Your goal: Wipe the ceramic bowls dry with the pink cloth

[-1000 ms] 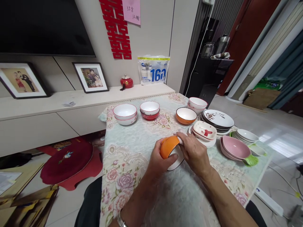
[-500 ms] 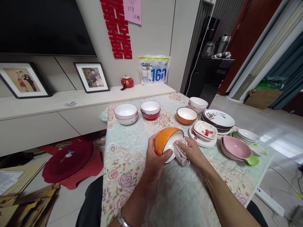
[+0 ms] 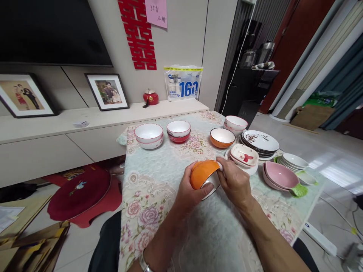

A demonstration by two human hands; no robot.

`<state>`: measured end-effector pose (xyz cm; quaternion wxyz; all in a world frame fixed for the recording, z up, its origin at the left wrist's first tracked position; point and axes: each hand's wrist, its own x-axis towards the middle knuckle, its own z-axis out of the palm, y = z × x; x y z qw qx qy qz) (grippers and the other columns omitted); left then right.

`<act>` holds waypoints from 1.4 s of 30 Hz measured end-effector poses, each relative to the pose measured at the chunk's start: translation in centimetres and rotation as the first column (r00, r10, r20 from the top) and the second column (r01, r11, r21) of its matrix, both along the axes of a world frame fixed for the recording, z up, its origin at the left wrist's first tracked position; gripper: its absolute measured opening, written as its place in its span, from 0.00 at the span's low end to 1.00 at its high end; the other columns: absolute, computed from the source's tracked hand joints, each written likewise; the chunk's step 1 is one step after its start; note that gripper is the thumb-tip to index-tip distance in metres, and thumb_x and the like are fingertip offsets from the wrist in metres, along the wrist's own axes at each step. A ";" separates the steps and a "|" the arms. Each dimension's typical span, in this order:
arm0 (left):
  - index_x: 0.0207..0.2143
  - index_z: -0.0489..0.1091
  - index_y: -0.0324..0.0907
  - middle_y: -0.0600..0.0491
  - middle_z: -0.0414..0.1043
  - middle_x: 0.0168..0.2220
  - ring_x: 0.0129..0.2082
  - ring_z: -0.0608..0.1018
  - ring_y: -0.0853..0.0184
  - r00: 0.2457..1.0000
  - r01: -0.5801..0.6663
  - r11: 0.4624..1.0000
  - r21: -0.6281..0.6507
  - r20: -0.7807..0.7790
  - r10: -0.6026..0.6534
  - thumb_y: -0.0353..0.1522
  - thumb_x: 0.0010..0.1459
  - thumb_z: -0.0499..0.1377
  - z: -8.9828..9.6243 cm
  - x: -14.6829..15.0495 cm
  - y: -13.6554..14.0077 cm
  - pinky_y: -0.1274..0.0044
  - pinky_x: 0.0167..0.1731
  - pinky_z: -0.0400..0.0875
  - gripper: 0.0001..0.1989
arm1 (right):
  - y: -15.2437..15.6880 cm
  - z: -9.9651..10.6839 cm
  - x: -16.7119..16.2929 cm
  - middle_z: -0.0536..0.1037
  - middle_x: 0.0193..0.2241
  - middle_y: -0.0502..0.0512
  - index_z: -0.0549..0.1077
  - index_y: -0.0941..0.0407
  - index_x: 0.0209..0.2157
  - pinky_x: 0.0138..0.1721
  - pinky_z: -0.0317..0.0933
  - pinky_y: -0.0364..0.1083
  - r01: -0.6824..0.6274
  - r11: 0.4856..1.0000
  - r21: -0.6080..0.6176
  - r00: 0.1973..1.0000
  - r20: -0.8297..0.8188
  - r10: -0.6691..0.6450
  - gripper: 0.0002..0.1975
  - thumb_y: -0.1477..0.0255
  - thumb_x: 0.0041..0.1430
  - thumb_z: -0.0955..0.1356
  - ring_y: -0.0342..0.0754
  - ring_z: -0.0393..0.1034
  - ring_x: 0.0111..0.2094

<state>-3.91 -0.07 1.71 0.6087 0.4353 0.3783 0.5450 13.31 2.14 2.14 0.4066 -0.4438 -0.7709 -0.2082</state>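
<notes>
An orange bowl [image 3: 204, 170] with a white inside and a dark rim is tilted on its side above the table. My left hand [image 3: 190, 190] is closed round its left side, with the thumb over the near rim. At the bowl's right edge, my right hand [image 3: 234, 180] is closed, its fingers bent at the rim. A small pale bit of cloth [image 3: 220, 166] shows between those fingers and the rim; the rest is hidden by the hand. Behind stands a second orange bowl [image 3: 222, 138], upright and apart from both hands.
White bowls [image 3: 149, 136] and a white-and-red stack [image 3: 178, 132] stand at the back left of the flowered tablecloth [image 3: 147, 215]. On the right are plates [image 3: 262, 141], square dishes [image 3: 244, 154], pink bowls [image 3: 281, 175] and small white bowls [image 3: 295, 161]. A red stool [image 3: 82, 192] stands left.
My right hand has moved from inside the bowl up to its far right rim, and most of the cloth is now covered. The bowl has turned, showing less of its inside.
</notes>
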 end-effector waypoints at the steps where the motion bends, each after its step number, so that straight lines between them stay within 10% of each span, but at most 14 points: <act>1: 0.56 0.62 0.41 0.42 0.70 0.55 0.55 0.73 0.51 1.000 -0.003 1.000 0.003 -0.011 0.003 0.34 0.42 0.71 0.1 0.0 0.0 0.64 0.54 0.68 0.38 | -0.1 0.1 -0.1 0.82 0.39 0.59 0.70 0.59 0.51 0.41 0.68 0.44 -0.016 1.000 0.014 1.000 0.014 0.016 0.14 0.78 0.65 0.63 0.49 0.77 0.40; 8: 0.53 0.64 0.41 0.45 0.72 0.50 0.50 0.75 0.55 0.990 -0.079 0.997 0.009 0.115 0.078 0.31 0.40 0.72 0.1 0.3 -0.2 0.67 0.49 0.71 0.36 | 0.6 0.1 -0.3 0.82 0.40 0.57 0.74 0.57 0.46 0.39 0.67 0.47 -0.115 0.929 -0.352 0.929 -0.370 -0.025 0.12 0.69 0.64 0.65 0.51 0.76 0.37; 12: 0.54 0.63 0.42 0.45 0.72 0.52 0.51 0.76 0.54 0.963 -0.121 0.993 -0.009 0.240 0.120 0.33 0.39 0.72 0.6 0.3 -0.3 0.66 0.50 0.70 0.39 | 1.0 -0.6 -0.8 0.77 0.26 0.52 0.74 0.57 0.34 0.30 0.62 0.45 -0.342 0.696 -0.631 0.777 -0.607 -0.168 0.14 0.60 0.59 0.67 0.49 0.70 0.28; 16: 0.55 0.61 0.42 0.44 0.70 0.56 0.56 0.73 0.52 0.937 -0.131 0.991 -0.019 0.325 0.130 0.34 0.40 0.72 1.1 0.3 -0.3 0.64 0.54 0.68 0.39 | 1.0 -1.3 -1.4 0.75 0.24 0.50 0.70 0.57 0.30 0.28 0.60 0.44 -0.584 0.494 -0.644 0.618 -0.748 -0.242 0.18 0.55 0.54 0.69 0.47 0.67 0.26; 18: 0.55 0.61 0.42 0.43 0.69 0.57 0.57 0.73 0.51 0.935 -0.117 0.993 -0.024 0.334 0.119 0.34 0.41 0.72 1.0 0.4 -0.3 0.63 0.55 0.67 0.39 | 1.0 -1.4 -1.4 0.74 0.24 0.50 0.70 0.57 0.29 0.27 0.59 0.44 -0.557 0.521 -0.647 0.623 -0.740 -0.253 0.17 0.56 0.54 0.70 0.47 0.66 0.25; 22: 0.56 0.59 0.42 0.43 0.70 0.56 0.54 0.74 0.53 0.965 -0.077 0.997 -0.010 0.249 0.077 0.34 0.41 0.72 0.4 0.7 -0.1 0.65 0.54 0.68 0.40 | 1.2 -1.0 -0.7 0.73 0.22 0.50 0.70 0.55 0.26 0.28 0.58 0.45 -0.225 0.741 -0.633 0.778 -0.575 -0.254 0.14 0.60 0.56 0.67 0.48 0.66 0.25; 29: 0.59 0.59 0.42 0.42 0.66 0.58 0.57 0.71 0.51 1.000 0.002 1.000 0.012 0.028 -0.002 0.34 0.42 0.72 -0.2 0.4 -0.1 0.64 0.55 0.67 0.42 | 0.3 -0.1 0.2 0.82 0.38 0.59 0.74 0.58 0.46 0.37 0.66 0.47 0.055 0.976 -0.209 0.979 -0.180 -0.093 0.13 0.71 0.65 0.62 0.51 0.77 0.36; 35: 0.52 0.65 0.41 0.43 0.72 0.51 0.52 0.74 0.51 0.998 -0.051 0.998 0.028 -0.040 0.052 0.32 0.40 0.71 0.6 0.3 -0.1 0.64 0.52 0.69 0.35 | 0.0 0.2 -0.3 0.82 0.42 0.59 0.71 0.57 0.50 0.43 0.68 0.48 -0.044 0.992 -0.120 0.996 -0.085 0.034 0.16 0.77 0.63 0.61 0.51 0.77 0.43; 42: 0.53 0.64 0.43 0.45 0.71 0.54 0.54 0.74 0.52 0.982 -0.137 0.990 0.022 0.133 0.132 0.31 0.39 0.72 0.7 0.4 -0.3 0.65 0.54 0.68 0.37 | 0.9 -0.4 -0.7 0.81 0.32 0.54 0.74 0.56 0.39 0.35 0.64 0.47 -0.182 0.800 -0.572 0.861 -0.486 -0.152 0.13 0.63 0.61 0.65 0.51 0.73 0.33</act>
